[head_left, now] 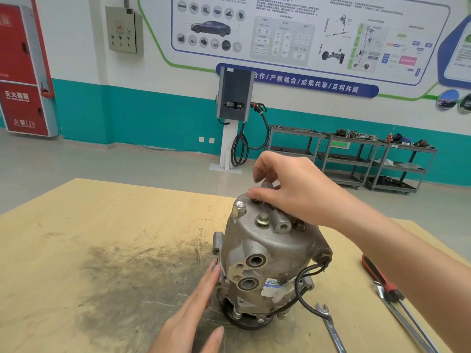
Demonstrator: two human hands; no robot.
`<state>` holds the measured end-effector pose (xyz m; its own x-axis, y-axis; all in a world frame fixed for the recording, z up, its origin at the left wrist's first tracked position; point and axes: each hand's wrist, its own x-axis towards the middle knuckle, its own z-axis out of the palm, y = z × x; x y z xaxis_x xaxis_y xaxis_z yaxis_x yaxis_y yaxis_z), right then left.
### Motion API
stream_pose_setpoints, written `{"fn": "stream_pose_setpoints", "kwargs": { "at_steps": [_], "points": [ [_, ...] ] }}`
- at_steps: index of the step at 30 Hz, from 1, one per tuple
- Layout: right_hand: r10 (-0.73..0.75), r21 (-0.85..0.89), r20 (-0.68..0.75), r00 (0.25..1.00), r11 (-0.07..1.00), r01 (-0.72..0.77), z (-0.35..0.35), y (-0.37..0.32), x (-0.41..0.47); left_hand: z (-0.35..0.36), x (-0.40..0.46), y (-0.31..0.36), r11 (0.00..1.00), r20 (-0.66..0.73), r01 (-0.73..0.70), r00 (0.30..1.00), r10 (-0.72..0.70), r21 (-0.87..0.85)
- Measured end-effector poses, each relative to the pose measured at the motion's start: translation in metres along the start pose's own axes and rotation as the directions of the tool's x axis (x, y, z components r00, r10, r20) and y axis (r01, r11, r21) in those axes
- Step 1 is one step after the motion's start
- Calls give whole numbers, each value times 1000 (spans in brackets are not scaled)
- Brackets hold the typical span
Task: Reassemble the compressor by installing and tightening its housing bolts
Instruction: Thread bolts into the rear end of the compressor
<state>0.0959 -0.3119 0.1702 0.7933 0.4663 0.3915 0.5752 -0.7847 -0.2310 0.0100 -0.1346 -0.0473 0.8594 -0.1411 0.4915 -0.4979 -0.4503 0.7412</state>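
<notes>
- Head view: the compressor [267,261] stands upright on the wooden table [102,250].
- The right hand [288,192] is on top of it, fingers curled and pinching a bolt [255,200].
- The left hand [188,309] has straight fingers touching the compressor's side, holding nothing.
- A wrench [331,329] lies just beside the compressor.

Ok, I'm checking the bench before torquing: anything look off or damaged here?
Nothing looks broken. The compressor stands on end, the left hand steadying its side and the right hand fingering a bolt on top. The table has a dark greasy smear beside it. A wrench lies loose nearby.
</notes>
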Motion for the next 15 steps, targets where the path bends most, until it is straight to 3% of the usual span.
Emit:
{"fn": "stream_pose_setpoints", "kwargs": {
  "at_steps": [5, 10, 15],
  "points": [
    [-21, -92, 147, 989, 995, 35, -10, -5, 3, -1, -1, 2, 1000, 5, 11, 1000, -11, -6],
    [149, 45, 188, 971, 986, -160, -9, 0, -22, -2, 0, 4, 1000, 24, 16, 1000, -15, -10],
    [179, 46, 213, 960, 980, -193, 12, -4, -45, -4, -1, 10, 998, 31, 59, 998, -58, -4]
  ]
}}
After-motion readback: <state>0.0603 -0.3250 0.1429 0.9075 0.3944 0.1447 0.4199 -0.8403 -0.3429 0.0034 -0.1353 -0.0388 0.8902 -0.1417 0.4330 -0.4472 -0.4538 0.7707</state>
